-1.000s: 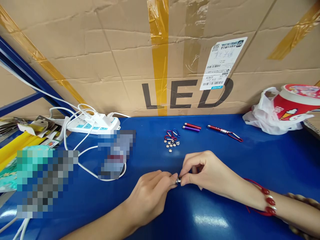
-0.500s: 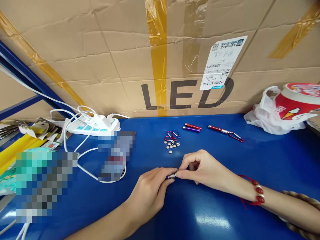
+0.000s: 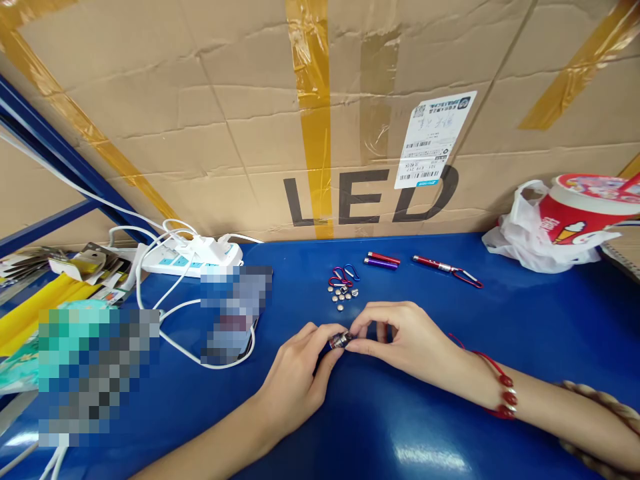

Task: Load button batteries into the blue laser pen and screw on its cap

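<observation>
My left hand (image 3: pixel 305 367) pinches a small metal torch part (image 3: pixel 340 340), a short cylinder with ringed, silvery sides, between thumb and fingers. My right hand (image 3: pixel 400 333) is closed in a pinch at the cylinder's right end; whether a separate tiny piece sits between those fingertips is hidden. Just beyond the hands lie several silver button cells (image 3: pixel 341 297). Red and blue carabiner clips (image 3: pixel 345 273) are behind them. A red tube (image 3: pixel 384 258) and a purple tube (image 3: pixel 380 264) rest side by side farther back. Right of these is a red pen torch (image 3: pixel 433 264) with a carabiner attached.
A white power strip (image 3: pixel 195 257) with cables stands at the back left, near a blurred phone (image 3: pixel 237 317). Packaged items (image 3: pixel 60 293) crowd the left edge. A red tub (image 3: pixel 575 213) in a white bag sits at the back right. A large cardboard box (image 3: pixel 225 133) walls the blue table's (image 3: pixel 425 413) rear.
Both hands have risen slightly with the metal part, which now shows more of its ringed side. The camera view has shifted a little. Things on the table lie as before.
</observation>
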The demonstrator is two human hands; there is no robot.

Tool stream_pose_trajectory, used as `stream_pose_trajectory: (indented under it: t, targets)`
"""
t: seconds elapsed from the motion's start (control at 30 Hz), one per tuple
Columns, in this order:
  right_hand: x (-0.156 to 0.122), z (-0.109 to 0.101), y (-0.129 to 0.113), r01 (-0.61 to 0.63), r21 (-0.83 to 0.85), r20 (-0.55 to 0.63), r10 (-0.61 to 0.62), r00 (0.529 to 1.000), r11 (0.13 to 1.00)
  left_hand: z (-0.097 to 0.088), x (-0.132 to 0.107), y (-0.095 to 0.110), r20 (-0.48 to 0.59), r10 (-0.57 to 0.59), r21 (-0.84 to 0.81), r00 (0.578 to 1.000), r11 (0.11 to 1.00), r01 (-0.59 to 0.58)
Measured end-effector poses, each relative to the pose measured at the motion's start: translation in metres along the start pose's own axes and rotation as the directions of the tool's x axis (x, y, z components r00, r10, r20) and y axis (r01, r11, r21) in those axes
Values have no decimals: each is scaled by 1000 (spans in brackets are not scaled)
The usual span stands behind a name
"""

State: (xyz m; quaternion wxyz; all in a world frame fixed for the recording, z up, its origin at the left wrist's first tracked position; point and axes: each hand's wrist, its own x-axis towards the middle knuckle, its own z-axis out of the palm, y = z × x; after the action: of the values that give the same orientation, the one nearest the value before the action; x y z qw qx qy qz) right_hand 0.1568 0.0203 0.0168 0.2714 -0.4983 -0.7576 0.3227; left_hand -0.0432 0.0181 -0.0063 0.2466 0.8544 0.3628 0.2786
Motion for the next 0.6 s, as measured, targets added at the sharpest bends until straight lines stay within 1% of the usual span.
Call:
stream_pose_trajectory:
  t: [0.13, 0.23, 0.33, 0.4, 0.43, 0.5, 0.57, 0.6]
  targets:
    - [-1, 2, -1, 10, -42, 1, -10, 1000, 999, 1, 0, 1, -28, 67, 19, 997, 998, -66]
    - [0, -1, -4, 32, -53, 17, -31, 999, 998, 0, 1, -1, -46, 87, 23, 995, 996, -86]
    - [3, -13, -4, 10, -116, 17, -8, 1000, 993, 0, 2, -5, -92, 57, -5, 994, 998, -58]
    - [5, -26, 0, -27, -249, -15, 24, 1000, 968, 0, 2, -7, -140, 8, -71, 990, 997, -19]
    - [6, -32, 3, -51, -347, -35, 41, 999, 937, 0, 1, -8, -159, -16, -114, 987, 994, -2]
    - [9, -43, 10, -123, -555, -97, 82, 992, 823, 2, 0, -9, -187, -48, -189, 981, 982, 12]
    - [12, -51, 19, -173, -675, -111, 132, 985, 717, 3, -1, -10, -191, -58, -240, 980, 971, 11]
    - [14, -53, 23, -184, -708, -103, 158, 982, 681, 3, -2, -11, -183, -52, -259, 982, 966, 3]
